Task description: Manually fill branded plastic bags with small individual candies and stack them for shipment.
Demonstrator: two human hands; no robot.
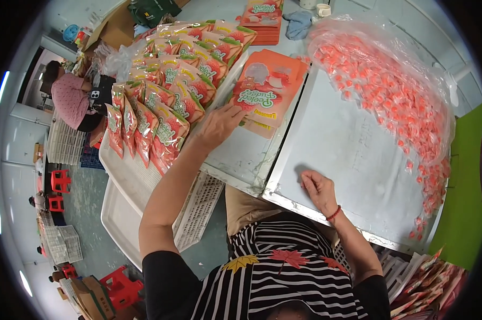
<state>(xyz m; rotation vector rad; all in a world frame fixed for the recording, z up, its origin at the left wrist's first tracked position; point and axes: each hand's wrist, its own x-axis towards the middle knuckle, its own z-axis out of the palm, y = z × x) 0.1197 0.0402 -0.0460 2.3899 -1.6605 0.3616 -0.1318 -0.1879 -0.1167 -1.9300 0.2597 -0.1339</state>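
Observation:
My left hand (223,124) is at the near left edge of a fanned stack of flat, empty-looking pink-orange pouches (275,80). Its fingers are closed on the edge of the top pouch, and the thumb is mostly hidden. Over the bare metal tray (326,122), my right hand (319,190) is curled with its fingertips tucked in. Whatever it may hold is hidden. Small red candies (382,90) in clear wrappers lie heaped along the far and right sides of the tray, partly under a clear plastic sheet (353,32).
Filled pouches (171,80) stand in rows in a white plastic crate (137,176) at the left. Another pouch stack (261,32) and a blue cloth (297,25) lie at the back. A person (73,98) sits far left, beyond red stools (122,288).

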